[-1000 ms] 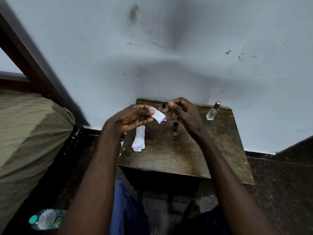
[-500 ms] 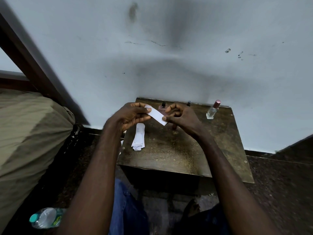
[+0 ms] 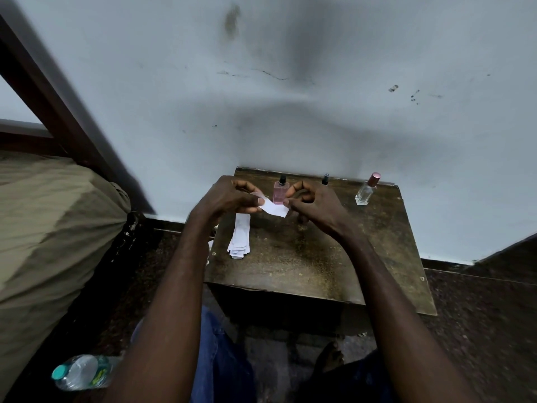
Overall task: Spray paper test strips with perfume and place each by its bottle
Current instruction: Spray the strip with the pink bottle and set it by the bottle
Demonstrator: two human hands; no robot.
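Note:
A white paper strip (image 3: 274, 208) is stretched between both hands above the small wooden table (image 3: 305, 257). My left hand (image 3: 229, 197) pinches its left end and my right hand (image 3: 312, 206) pinches its right end. Right behind the strip stands a pink perfume bottle (image 3: 280, 191) with a black sprayer. A dark-capped bottle (image 3: 325, 179) shows only its top behind my right hand. A clear bottle (image 3: 366, 189) with a pink cap stands at the table's back right. A stack of spare strips (image 3: 240, 239) lies at the table's left side.
The table stands against a pale wall. A bed with an olive cover (image 3: 52, 228) fills the left side. A plastic water bottle (image 3: 81, 372) lies on the dark floor at the lower left. My knees in blue jeans (image 3: 218, 359) are below the table's front edge.
The strip, first bunched near my left hand, now lies stretched flat between both hands. My right hand moved from the pink bottle's top to the strip's right end, uncovering the pink and dark-capped bottles.

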